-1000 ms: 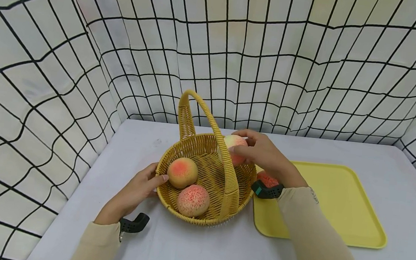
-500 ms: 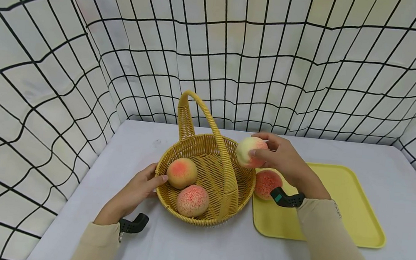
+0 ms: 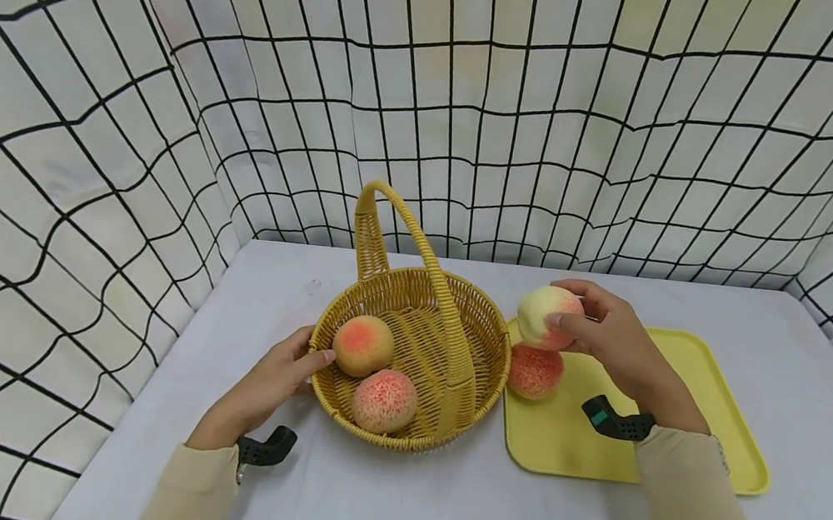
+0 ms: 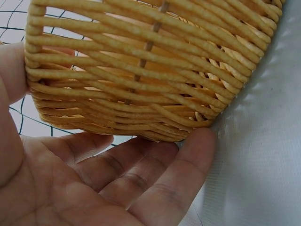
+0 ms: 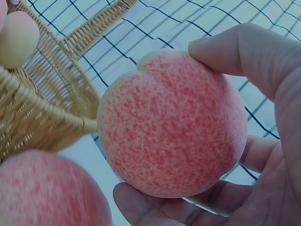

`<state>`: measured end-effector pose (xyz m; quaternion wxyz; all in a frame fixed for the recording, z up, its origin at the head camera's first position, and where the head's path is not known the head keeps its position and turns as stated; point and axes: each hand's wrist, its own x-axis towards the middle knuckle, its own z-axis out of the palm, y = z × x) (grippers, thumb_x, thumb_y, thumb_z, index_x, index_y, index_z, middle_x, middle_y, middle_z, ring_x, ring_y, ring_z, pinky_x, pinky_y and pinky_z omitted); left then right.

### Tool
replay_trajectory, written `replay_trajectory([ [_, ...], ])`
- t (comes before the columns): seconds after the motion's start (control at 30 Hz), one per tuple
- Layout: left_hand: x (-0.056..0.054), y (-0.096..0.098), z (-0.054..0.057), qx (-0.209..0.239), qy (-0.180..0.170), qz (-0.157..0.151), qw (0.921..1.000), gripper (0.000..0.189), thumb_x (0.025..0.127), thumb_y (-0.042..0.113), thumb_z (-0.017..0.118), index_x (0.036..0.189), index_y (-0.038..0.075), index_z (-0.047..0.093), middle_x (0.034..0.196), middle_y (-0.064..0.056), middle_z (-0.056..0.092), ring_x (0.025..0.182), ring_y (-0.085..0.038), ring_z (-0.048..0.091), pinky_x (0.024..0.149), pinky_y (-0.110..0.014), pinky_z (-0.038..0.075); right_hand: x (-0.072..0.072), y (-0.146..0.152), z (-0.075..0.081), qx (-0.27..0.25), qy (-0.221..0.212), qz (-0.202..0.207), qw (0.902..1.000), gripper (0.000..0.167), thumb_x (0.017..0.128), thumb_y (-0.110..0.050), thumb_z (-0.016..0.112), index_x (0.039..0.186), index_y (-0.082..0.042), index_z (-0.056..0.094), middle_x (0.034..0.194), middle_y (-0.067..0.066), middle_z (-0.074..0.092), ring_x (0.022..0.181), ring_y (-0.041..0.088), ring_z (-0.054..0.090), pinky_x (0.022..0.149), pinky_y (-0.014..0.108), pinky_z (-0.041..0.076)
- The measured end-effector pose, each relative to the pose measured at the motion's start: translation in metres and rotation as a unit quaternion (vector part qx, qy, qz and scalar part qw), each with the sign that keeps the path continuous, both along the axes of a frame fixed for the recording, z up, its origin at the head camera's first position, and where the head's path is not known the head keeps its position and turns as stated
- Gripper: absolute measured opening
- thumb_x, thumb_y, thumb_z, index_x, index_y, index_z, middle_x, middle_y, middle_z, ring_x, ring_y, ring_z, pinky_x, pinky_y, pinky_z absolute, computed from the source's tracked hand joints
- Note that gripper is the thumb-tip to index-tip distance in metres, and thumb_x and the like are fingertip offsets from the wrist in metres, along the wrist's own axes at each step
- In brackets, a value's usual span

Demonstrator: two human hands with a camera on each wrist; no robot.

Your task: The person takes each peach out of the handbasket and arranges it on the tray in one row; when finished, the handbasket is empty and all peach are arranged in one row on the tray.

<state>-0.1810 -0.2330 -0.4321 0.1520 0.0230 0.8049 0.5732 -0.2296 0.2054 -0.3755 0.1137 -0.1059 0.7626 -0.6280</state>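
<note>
My right hand [image 3: 608, 337] grips a pale yellow and pink peach [image 3: 548, 316] above the back left of the yellow tray [image 3: 680, 419]. In the right wrist view, thumb and fingers curl around the speckled side of this peach [image 5: 171, 125]. A red speckled peach [image 3: 535, 374] lies on the tray's left edge, beside the wicker basket [image 3: 437, 434]. Inside the basket are an orange-yellow peach [image 3: 363, 345] and a pink speckled peach [image 3: 384, 402]. My left hand [image 3: 273, 380] holds the basket's left rim, thumb over it; in the left wrist view its fingers lie against the woven side [image 4: 155, 94].
The basket's tall arched handle [image 3: 428, 253] rises over its right half. A white cloth covers the table [image 3: 392, 509]. Black-gridded white curtains [image 3: 504, 134] stand behind the table and at both sides.
My right hand has carried the pale peach rightward, out of the basket and over the tray, uncovering the red peach there. My left hand has stayed at the basket rim.
</note>
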Motion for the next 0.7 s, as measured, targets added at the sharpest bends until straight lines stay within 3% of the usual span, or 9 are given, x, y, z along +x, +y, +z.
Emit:
replay_trajectory([
  [0.7,0.003,0.002,0.006,-0.031,0.019,-0.001,0.9993,0.061,0.11,0.028,0.051,0.161,0.0,0.031,0.154,-0.024,0.049,0.128,-0.032,0.062,0.094,-0.032,0.057,0.017,0.039,-0.03,-0.029,0.004,-0.058,0.9979,0.049,0.105,-0.018,0.064,0.149,-0.006,0.046,0.128,0.008,0.056,0.102,0.017,0.065,0.085,0.028,0.06],
])
